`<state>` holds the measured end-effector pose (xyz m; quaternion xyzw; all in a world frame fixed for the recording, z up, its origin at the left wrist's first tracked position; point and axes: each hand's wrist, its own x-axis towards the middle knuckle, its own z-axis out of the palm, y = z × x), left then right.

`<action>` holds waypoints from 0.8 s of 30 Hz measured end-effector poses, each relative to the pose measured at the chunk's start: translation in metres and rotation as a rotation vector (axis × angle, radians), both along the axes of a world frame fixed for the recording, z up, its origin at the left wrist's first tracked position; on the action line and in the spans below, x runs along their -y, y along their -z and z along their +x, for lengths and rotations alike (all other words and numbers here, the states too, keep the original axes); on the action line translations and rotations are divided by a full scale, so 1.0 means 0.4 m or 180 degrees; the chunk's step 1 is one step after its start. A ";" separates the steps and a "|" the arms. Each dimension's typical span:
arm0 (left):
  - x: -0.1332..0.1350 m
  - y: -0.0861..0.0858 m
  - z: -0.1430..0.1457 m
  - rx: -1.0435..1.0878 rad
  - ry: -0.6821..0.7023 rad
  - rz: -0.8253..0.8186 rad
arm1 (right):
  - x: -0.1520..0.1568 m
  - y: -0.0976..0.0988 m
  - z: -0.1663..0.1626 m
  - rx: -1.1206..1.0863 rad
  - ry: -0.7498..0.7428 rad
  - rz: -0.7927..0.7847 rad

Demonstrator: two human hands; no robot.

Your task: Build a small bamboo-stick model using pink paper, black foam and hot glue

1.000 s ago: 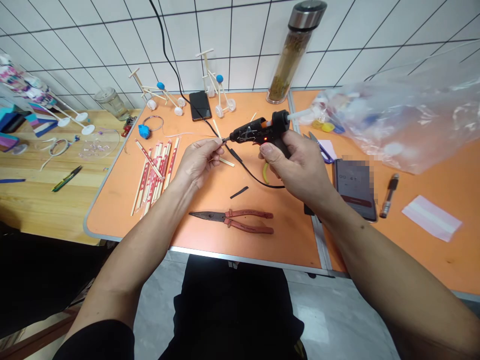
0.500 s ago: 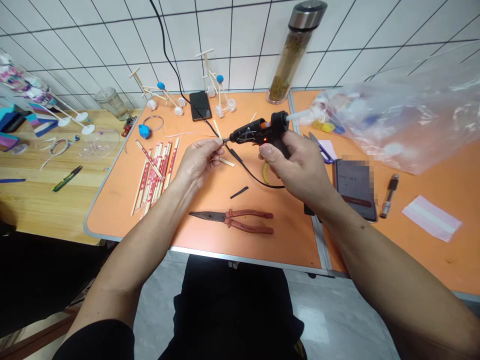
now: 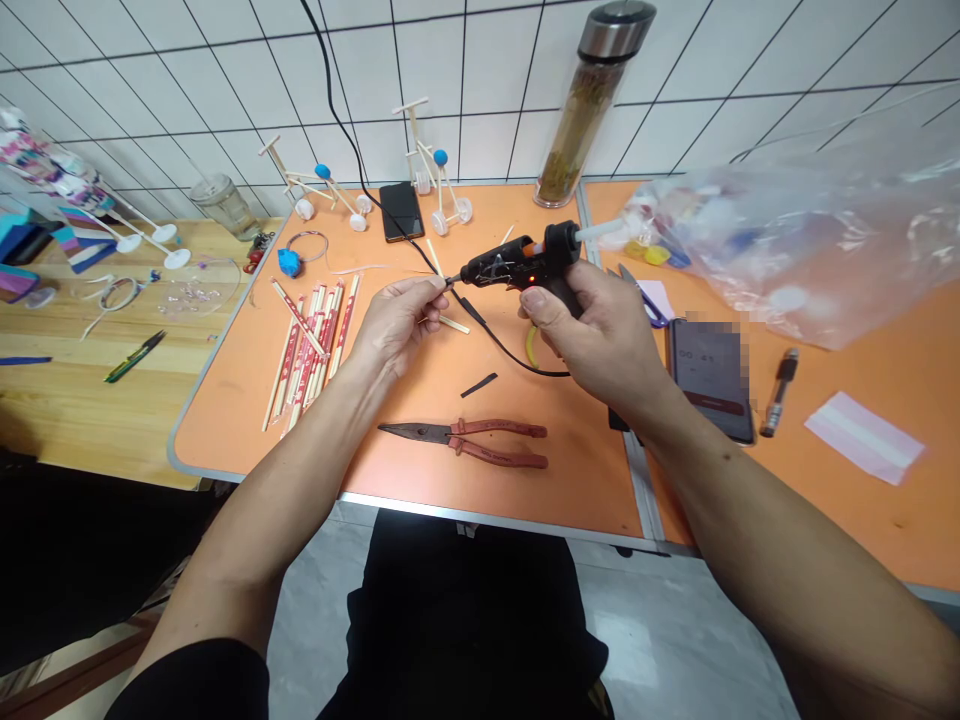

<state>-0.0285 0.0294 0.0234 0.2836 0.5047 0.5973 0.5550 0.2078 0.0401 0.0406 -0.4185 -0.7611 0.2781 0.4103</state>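
Observation:
My right hand (image 3: 600,325) is wrapped round the handle of a black hot glue gun (image 3: 514,262), whose small orange light is lit. A whitish glue stick (image 3: 598,229) juts from its back end. The nozzle points left at the pinched fingertips of my left hand (image 3: 401,318). Between those fingertips is something small and dark, mostly hidden, at the nozzle tip; I cannot make out its kind. Below both hands lie long-nose pliers (image 3: 491,445) with red handles and a short black strip (image 3: 479,384).
Wrapped chopsticks (image 3: 307,350) lie left of my hands. Two stick models with wheels (image 3: 442,185) (image 3: 322,185) stand at the back near a phone (image 3: 401,212). A tea bottle (image 3: 592,105), a plastic bag (image 3: 810,230), scissors (image 3: 651,305) and another phone (image 3: 709,380) are to the right.

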 end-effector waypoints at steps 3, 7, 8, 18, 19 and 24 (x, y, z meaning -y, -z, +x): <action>0.000 0.000 0.000 -0.0010 -0.0004 -0.0006 | 0.000 -0.001 -0.001 0.0020 0.0014 -0.0015; 0.001 -0.004 0.003 -0.0001 -0.0016 -0.0001 | 0.000 0.001 -0.001 0.0046 0.0036 0.0003; 0.001 -0.004 0.003 0.0005 -0.0016 0.0002 | 0.000 0.001 -0.001 0.0049 0.0032 0.0015; -0.001 0.003 0.000 0.0025 0.0009 0.0034 | -0.001 0.000 0.001 0.0139 0.0030 0.0046; -0.001 0.002 0.000 0.0016 0.0009 0.0030 | -0.001 0.000 0.000 0.0141 0.0028 0.0055; 0.001 -0.003 0.002 -0.0015 0.0002 -0.0006 | -0.001 0.001 -0.001 0.0077 0.0002 0.0081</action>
